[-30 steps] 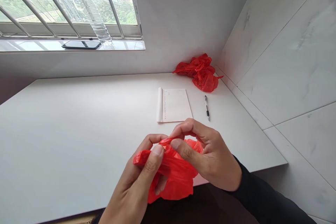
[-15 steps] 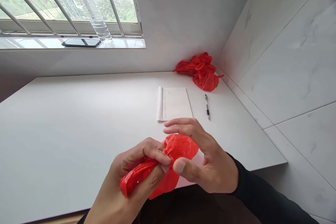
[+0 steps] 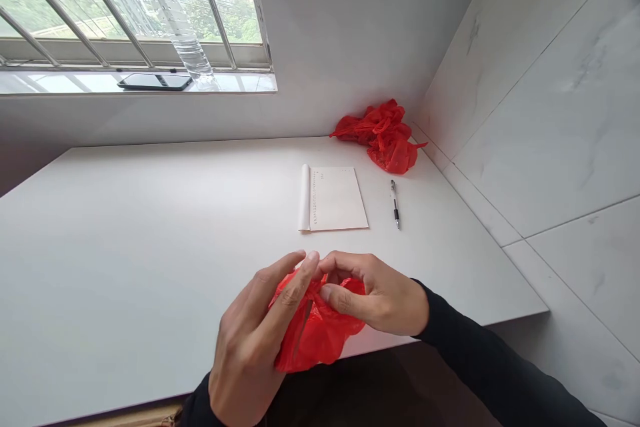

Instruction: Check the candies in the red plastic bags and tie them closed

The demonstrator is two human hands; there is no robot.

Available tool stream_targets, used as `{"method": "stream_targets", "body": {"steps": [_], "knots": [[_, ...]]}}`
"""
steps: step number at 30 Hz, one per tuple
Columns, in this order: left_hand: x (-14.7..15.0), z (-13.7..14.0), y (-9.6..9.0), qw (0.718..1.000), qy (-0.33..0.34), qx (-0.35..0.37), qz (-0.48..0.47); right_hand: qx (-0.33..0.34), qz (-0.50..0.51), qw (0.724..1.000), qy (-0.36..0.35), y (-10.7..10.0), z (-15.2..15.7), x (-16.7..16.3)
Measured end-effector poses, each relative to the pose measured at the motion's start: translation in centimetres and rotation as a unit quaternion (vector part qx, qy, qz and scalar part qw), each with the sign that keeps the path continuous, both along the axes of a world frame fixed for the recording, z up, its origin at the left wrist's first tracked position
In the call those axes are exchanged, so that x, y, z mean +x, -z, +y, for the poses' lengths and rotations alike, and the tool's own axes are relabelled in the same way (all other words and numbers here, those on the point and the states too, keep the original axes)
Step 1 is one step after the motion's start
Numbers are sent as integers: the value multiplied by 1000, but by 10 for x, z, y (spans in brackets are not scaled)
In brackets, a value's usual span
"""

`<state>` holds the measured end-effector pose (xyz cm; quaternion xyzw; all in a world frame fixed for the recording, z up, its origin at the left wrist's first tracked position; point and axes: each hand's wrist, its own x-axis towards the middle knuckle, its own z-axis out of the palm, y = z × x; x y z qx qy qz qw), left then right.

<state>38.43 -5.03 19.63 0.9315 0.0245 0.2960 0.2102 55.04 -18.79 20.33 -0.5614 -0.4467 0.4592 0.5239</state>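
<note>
A crumpled red plastic bag (image 3: 320, 340) is gathered between my two hands, just above the front edge of the table. My right hand (image 3: 380, 293) pinches a twisted part of it between thumb and fingertips. Around the bag's left side is my left hand (image 3: 250, 340), its thumb and index finger stretched forward with red plastic between them. The other fingers of that hand are hidden behind it. Loose folds of the bag hang below the pinch.
On the white table (image 3: 165, 233) lie an open notepad (image 3: 337, 197) and a black-and-clear pen (image 3: 395, 203). A pile of red plastic bags (image 3: 383, 133) rests in the back corner. The windowsill holds a phone (image 3: 155, 82) and a water bottle (image 3: 180, 30).
My right hand, apart from the bag before, has closed on its twisted part. My left hand has loosened its thumb-and-finger pinch and turned, with those digits now stretched forward.
</note>
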Motion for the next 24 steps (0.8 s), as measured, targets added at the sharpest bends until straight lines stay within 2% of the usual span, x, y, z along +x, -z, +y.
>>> {"method": "stream_targets", "body": {"steps": [3, 7, 9, 11, 13, 15, 17, 20, 24], "knots": [[2, 0, 0, 999, 12, 20, 30, -6, -16, 999, 45, -3, 1, -1], [-9, 1, 5, 996, 34, 34, 75, 7, -153, 982, 113, -1, -2, 6], [-24, 7, 16, 994, 23, 50, 95, -14, -228, 961, 154, 10, -11, 18], [-44, 14, 30, 991, -12, 77, 111, -68, -270, 941, 190, 26, -24, 33], [-62, 19, 43, 986, -50, 91, 133, -124, -271, 933, 204, 42, -38, 45], [-72, 15, 48, 982, -78, 75, 156, -142, -249, 934, 211, 52, -48, 49], [-68, 4, 45, 982, -90, 47, 162, -112, -217, 941, 235, 55, -51, 42], [-45, -17, 40, 984, -81, 26, 156, -34, -198, 945, 258, 51, -44, 15], [-18, -38, 56, 981, -42, 50, 184, 7, -276, 944, 183, 58, -28, -37]]}}
